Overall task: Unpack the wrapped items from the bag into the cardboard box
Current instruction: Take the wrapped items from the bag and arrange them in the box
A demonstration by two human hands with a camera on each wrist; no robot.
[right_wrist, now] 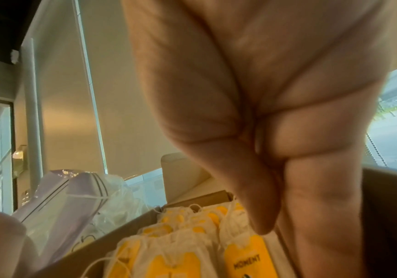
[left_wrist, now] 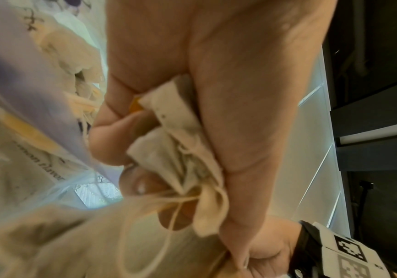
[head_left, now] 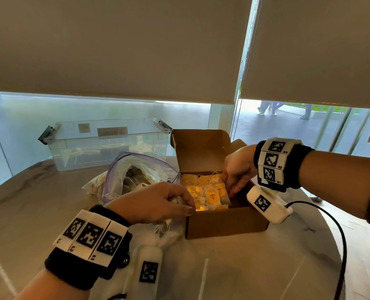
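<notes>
Cardboard box (head_left: 227, 221): it stands open at the right of the table, lid flap up at the far side, and you have it part-filled with rows of pouches; the walls are stiff, so you can press against them.
Bag (head_left: 134, 176): the clear zip bag lies just left of the box, mouth open, soft and crinkly; expect it to slide unless you pin it.
Pouches in box (head_left: 210, 191): light, soft mesh sacks with yellow cards inside and thin drawstrings that may snag; take them by the body, not the string.
Left hand (head_left: 158, 202): at the near left corner of the box, your fingers are curled tight round a bunched pouch (left_wrist: 180, 150).
Right hand (head_left: 238, 169): you reach into the far right of the box, fingers drawn together and pointing down; it seems to hold nothing.
Views: the head view hides your left palm; only the left wrist view shows the pouch clamped there.
</notes>
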